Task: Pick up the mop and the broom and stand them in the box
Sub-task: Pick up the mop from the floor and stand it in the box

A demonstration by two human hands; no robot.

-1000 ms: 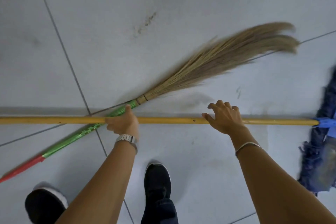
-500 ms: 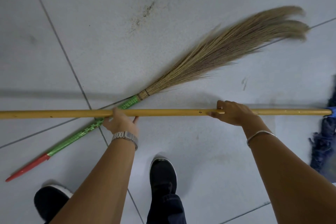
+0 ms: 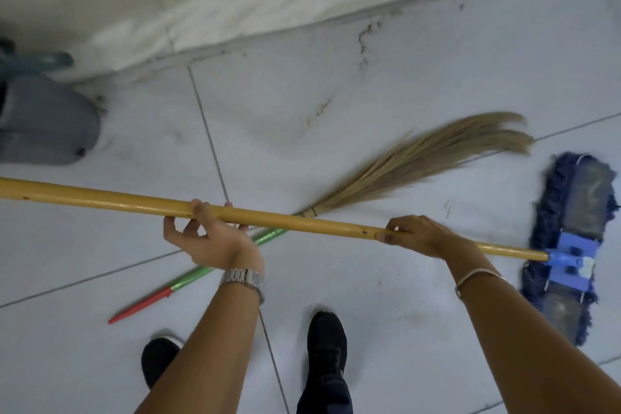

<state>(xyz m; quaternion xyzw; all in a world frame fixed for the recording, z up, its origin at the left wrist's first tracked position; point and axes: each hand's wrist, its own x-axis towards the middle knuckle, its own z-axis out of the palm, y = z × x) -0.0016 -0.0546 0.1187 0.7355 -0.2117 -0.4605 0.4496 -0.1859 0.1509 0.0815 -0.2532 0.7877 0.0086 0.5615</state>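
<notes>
- Far left of frame: grey container (image 3: 43, 121) on the tiled floor (image 3: 386, 87) by the wall base; can't tell if it's the box.
- Left hand (image 3: 206, 239), centre-left: grip wrapped under the mop (image 3: 100, 196) handle, closed on it.
- Broom (image 3: 413, 161) lies flat on floor, diagonal under the handle, bristles to upper right, red tip lower left.
- Right hand (image 3: 423, 233), centre-right: grip closed over the handle.
- Far right: blue mop head near the floor; contact unclear.
</notes>
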